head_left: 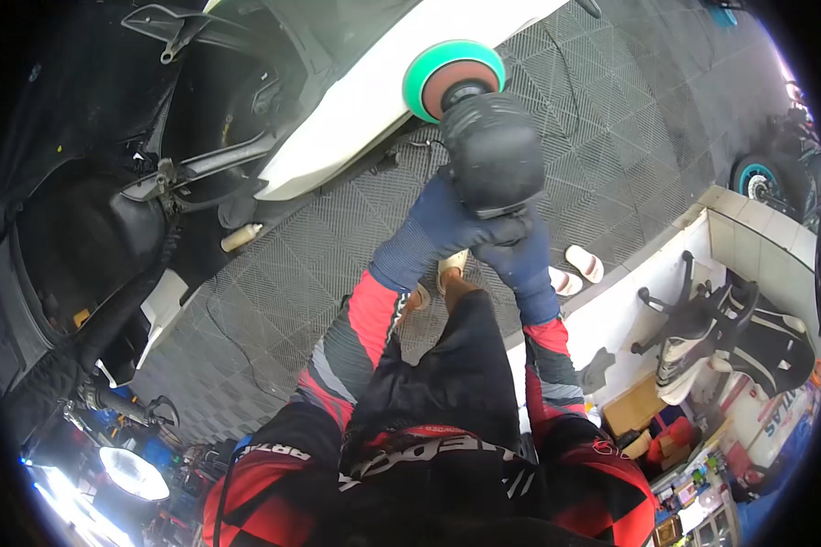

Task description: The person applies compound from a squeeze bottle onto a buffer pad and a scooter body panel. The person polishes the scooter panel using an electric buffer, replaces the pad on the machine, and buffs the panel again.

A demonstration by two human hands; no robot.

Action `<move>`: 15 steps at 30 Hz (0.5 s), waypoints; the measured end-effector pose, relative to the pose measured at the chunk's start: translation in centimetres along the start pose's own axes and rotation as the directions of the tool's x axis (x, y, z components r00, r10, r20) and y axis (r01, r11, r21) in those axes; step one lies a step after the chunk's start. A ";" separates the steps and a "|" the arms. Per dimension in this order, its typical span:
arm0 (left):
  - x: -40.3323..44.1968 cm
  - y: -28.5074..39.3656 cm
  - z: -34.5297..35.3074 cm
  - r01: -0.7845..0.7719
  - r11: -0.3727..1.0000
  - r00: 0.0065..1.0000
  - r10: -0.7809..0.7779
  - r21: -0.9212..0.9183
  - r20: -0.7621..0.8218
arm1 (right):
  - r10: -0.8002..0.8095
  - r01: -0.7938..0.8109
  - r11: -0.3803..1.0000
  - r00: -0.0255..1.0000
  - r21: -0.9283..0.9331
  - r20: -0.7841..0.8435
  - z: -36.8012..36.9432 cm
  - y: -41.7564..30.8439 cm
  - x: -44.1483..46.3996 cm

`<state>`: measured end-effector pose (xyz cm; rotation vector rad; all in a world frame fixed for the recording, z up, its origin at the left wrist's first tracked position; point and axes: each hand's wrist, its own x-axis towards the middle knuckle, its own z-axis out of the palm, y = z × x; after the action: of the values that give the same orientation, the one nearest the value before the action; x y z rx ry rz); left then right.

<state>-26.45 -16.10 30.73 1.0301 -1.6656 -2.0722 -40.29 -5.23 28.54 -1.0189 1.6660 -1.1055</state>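
Observation:
Both my hands, in dark blue gloves, are round a black power polisher [494, 155] in front of me. My left hand [442, 219] is on its left side, and my right hand [520, 246] is at its near end, with the fingers partly hidden by the tool body. At the polisher's far end, a round pad [429, 68] with a green edge and a reddish-brown backing lies against or just over the white body panel [351, 100] of a vehicle. Whether the pad touches the panel cannot be told.
Grey patterned mats [602, 118] cover the floor. A bottle [241, 238] lies by the vehicle's dark open parts at left. Pale slippers [584, 263] are right of my legs. An overturned office chair [725, 337], boxes and a wheel [759, 181] stand at right; a bright lamp [133, 472] is lower left.

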 end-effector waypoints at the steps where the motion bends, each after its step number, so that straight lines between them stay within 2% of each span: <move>1: 0.3 0.7 -0.2 -0.001 1.000 1.000 0.001 0.015 -0.004 | -0.008 0.008 1.000 1.000 0.013 -0.001 0.2 0.0 0.2; 3: 0.1 1.4 -0.3 -0.152 0.928 0.976 0.195 0.339 -0.097 | -0.010 0.006 0.999 0.992 0.036 0.125 0.8 0.7 0.2; 4: -0.4 0.8 -0.5 -0.155 0.924 0.975 0.201 0.349 -0.098 | -0.225 0.226 0.974 0.972 -0.007 0.072 2.2 2.8 0.0; 6: -2.3 -1.3 -1.9 -0.193 0.951 0.966 0.227 0.241 -0.123 | -0.285 0.290 0.956 0.955 -0.044 0.086 4.0 5.2 -0.3; 7: -3.5 -5.1 -2.7 -0.200 0.946 0.966 0.234 0.256 -0.111 | -0.328 0.338 0.937 0.938 -0.084 0.109 5.4 6.0 -0.7; 8: -4.6 -10.8 -3.6 -0.217 0.965 0.956 0.241 0.150 -0.170 | -0.343 0.341 0.939 0.939 0.050 0.026 7.0 6.9 -1.0; 9: -5.6 -14.4 -4.5 -0.241 0.970 0.942 0.244 0.043 -0.231 | -0.366 0.365 0.930 0.930 0.053 0.021 7.7 6.9 -0.9; 11: -8.6 -15.9 -5.6 -0.317 0.935 0.911 0.347 0.161 -0.221 | -0.378 0.388 0.920 0.914 -0.048 0.146 8.5 5.7 -0.9; 12: -8.9 -16.8 -6.0 -0.351 0.921 0.896 0.383 0.171 -0.224 | -0.437 0.464 0.878 0.878 -0.119 0.196 8.9 6.0 -0.8; 13: -9.1 -17.4 -6.3 -0.400 0.910 0.883 0.414 0.110 -0.221 | -0.462 0.488 0.864 0.865 -0.121 0.195 9.4 7.2 -0.7; 15: -8.7 -18.5 -6.6 -0.508 0.858 0.850 0.486 -0.074 -0.204 | -0.515 0.558 0.827 0.802 -0.072 0.302 10.5 9.7 -0.6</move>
<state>-12.04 -10.20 15.99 0.6287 -1.4918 -1.6627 -31.75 -4.59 17.04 -1.7443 1.2808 -1.1283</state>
